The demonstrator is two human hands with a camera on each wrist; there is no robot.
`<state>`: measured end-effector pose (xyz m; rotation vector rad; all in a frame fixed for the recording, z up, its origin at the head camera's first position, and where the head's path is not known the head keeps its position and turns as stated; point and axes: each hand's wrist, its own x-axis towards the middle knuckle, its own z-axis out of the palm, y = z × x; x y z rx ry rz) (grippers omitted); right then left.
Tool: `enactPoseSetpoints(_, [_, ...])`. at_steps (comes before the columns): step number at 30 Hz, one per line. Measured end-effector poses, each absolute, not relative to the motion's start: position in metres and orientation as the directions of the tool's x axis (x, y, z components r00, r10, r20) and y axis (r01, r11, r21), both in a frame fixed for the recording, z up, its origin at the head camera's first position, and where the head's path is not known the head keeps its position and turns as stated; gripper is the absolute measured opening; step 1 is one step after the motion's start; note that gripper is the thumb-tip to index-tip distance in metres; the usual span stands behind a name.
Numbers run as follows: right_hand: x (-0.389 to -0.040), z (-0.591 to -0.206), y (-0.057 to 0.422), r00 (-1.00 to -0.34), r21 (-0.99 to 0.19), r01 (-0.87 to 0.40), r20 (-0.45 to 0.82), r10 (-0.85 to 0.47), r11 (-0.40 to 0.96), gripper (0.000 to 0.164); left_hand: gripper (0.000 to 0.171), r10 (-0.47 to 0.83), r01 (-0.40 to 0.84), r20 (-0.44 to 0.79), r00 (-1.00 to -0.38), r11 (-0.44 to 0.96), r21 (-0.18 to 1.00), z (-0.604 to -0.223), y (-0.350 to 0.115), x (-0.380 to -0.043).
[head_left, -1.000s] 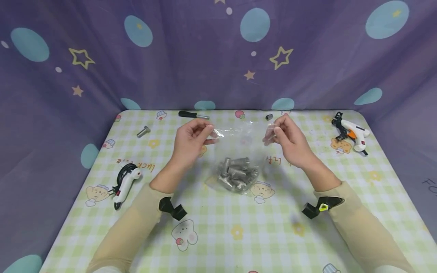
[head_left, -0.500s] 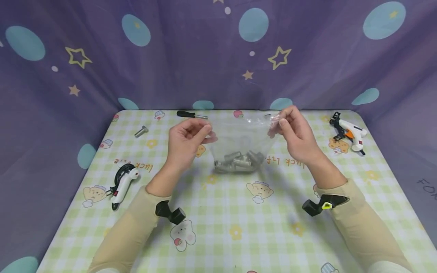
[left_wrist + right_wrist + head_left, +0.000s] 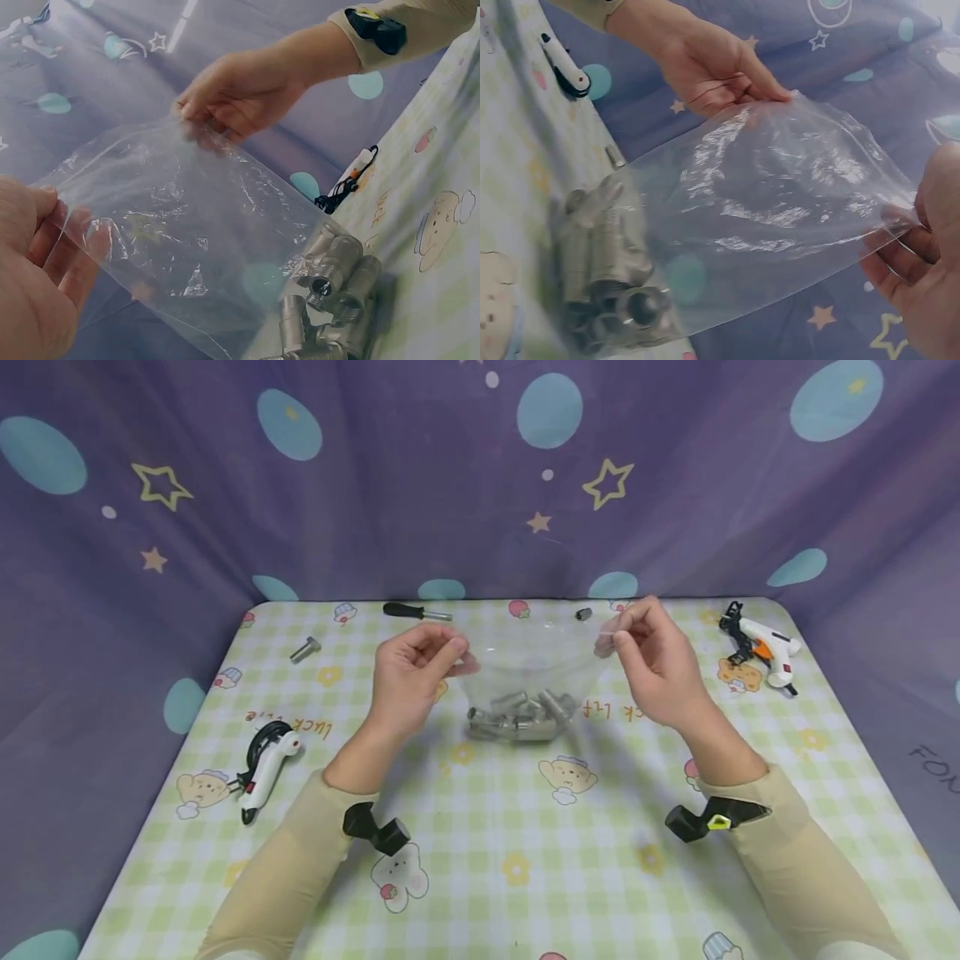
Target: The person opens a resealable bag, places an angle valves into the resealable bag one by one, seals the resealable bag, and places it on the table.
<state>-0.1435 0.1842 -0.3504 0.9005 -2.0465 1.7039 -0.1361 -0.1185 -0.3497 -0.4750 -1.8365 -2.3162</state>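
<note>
A table (image 3: 525, 877) wears a green checked cloth with little cartoon animals. Purple curtain (image 3: 375, 510) with stars and blue spots hangs all around. On the table lie two white glue guns (image 3: 264, 766) (image 3: 763, 647), one screwdriver (image 3: 415, 611), one bolt (image 3: 303, 649) and one small dark nut (image 3: 583, 613). One clear bag (image 3: 528, 672) hangs above the middle of the table, with a bunch of grey metal pieces (image 3: 521, 714) at its bottom. The left hand (image 3: 412, 672) pinches one top corner and the right hand (image 3: 652, 660) pinches the other
</note>
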Motion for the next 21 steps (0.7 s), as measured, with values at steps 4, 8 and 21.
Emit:
enactPoseSetpoints(4, [-0.146,-0.336,0.179,-0.710,-0.670,-0.704,0.655,-0.258,0.238,0.014,0.016,0.067,0.350,0.375,-0.925,-0.234,0.907,-0.351,-0.117,-0.136])
enactPoseSetpoints(8, [-0.149,-0.317,0.161,-0.620,-0.459,-0.771,0.700,-0.356,0.441,0.024,0.003,0.055,0.393,0.417,-0.907,-0.237,0.888,-0.353,-0.115,-0.137])
enactPoseSetpoints(21, [-0.152,-0.292,0.100,-0.520,-0.286,-0.847,0.621,-0.587,0.448,0.004,0.023,0.113,0.489,0.512,-0.852,-0.177,0.854,-0.354,-0.116,-0.136])
